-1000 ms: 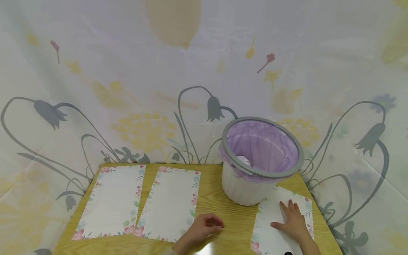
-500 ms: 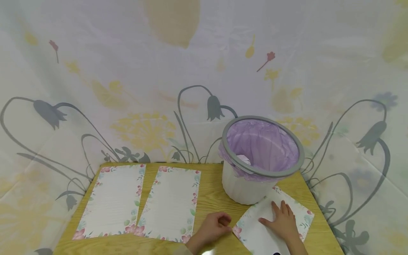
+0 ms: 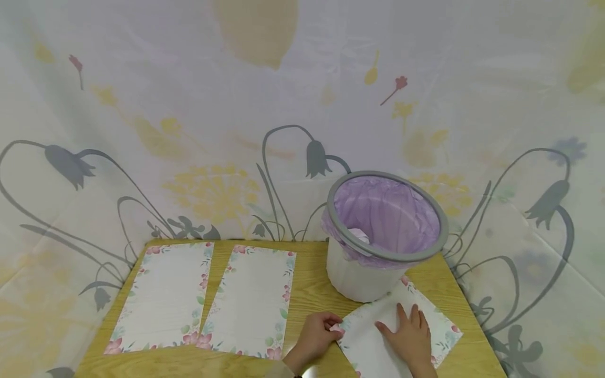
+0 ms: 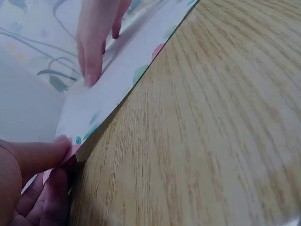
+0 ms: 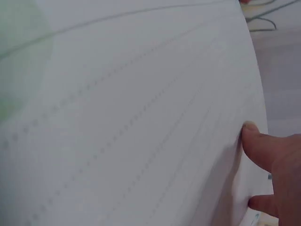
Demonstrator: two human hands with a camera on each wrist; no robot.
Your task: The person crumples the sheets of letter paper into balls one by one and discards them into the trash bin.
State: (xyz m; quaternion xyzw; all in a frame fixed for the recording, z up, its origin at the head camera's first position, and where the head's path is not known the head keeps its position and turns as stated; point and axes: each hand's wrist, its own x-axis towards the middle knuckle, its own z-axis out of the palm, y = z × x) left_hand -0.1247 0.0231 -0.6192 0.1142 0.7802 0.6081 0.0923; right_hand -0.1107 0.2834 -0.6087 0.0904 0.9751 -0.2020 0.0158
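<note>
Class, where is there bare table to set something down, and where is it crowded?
Bare table shows between the middle sheet and the bin, beyond the left hand. A narrow strip fronts the left sheet. Crowded: the right sheet, by the bin, has the right hand on it and the left hand's grip on its corner.

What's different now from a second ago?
The right hand slid the flower-bordered white paper sheet beneath it left, turning it clockwise. The left hand moved right and now pinches the sheet's corner. The two flower-bordered white paper sheets at left and the round, grey-rimmed white bin stayed put.
</note>
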